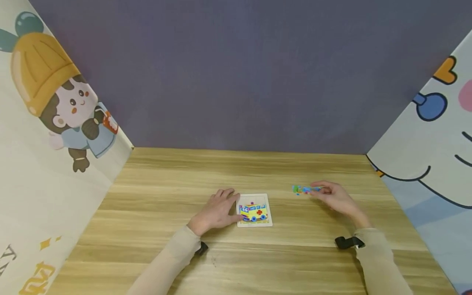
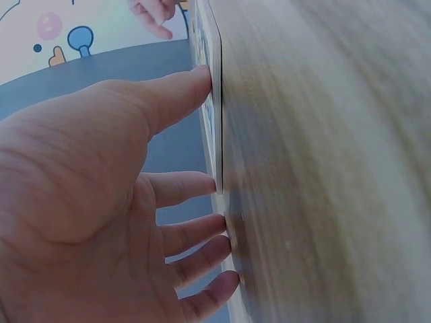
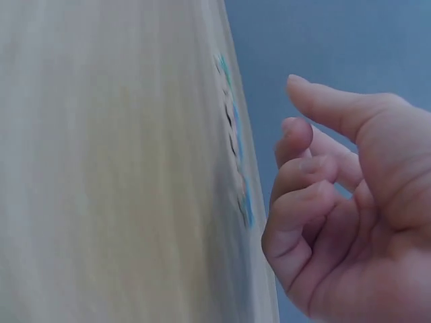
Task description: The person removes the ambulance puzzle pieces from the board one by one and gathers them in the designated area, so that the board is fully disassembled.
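A wood-grain table [image 1: 228,262] runs up to a plain blue-grey wall [image 1: 239,82], with a panel bearing a cartoon figure [image 1: 70,98] well to the left of the puzzle board and another printed panel [image 1: 435,155] well to its right. The puzzle board, pale-rimmed [image 1: 253,196], lies flat on the table and shows a yellow van [image 1: 254,212] with a red cross and blue wheels. The left hand [image 1: 217,209] is at the board's left edge, fingers spread and uncurled; its thumb [image 2: 182,97] rests on the board and its index finger touches near the corner, so it seems to steady the board rather than grip it. To the right of the board, and a little farther from the person, lies a row of small colourful pieces [image 1: 304,189]. The right hand [image 1: 333,198] is over the right end of that row, its fingers loosely bent, thumb apart, with nothing visible between them. As for progress, the van looks largely put together, while the pale strip above it, inside the board's far rim, seems unfilled, though it is too small to be sure. The pieces outside the board are probably what is left; how many cannot be told.
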The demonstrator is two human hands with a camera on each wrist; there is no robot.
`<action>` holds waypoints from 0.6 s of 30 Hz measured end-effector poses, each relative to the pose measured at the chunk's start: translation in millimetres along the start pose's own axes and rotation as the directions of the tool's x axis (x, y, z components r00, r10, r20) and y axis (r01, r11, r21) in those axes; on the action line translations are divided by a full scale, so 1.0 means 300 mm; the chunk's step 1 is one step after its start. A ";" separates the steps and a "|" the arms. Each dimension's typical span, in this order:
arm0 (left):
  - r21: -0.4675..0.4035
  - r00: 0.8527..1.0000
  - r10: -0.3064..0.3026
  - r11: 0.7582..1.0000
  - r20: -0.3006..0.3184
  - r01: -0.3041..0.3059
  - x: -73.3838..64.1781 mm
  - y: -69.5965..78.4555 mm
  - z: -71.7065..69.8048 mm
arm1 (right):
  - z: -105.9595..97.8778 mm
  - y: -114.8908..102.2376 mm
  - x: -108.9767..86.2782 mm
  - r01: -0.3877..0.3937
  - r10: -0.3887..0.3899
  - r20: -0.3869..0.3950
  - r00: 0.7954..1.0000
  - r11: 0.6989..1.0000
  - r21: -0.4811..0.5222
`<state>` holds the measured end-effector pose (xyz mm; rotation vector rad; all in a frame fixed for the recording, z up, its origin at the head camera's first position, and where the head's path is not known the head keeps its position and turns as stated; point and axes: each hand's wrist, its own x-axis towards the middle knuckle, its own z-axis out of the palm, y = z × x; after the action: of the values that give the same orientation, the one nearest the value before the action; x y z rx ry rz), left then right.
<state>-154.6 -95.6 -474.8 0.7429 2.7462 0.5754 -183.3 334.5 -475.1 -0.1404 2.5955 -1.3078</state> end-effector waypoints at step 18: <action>0.008 1.000 0.004 1.000 0.003 -0.004 0.003 0.000 0.002 | 0.237 -0.162 0.031 0.086 -0.090 0.092 0.992 0.995 0.047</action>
<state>-155.1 -94.9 -475.5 0.7506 2.7463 0.5633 -175.7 248.4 -478.5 -0.3046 2.5067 -1.3510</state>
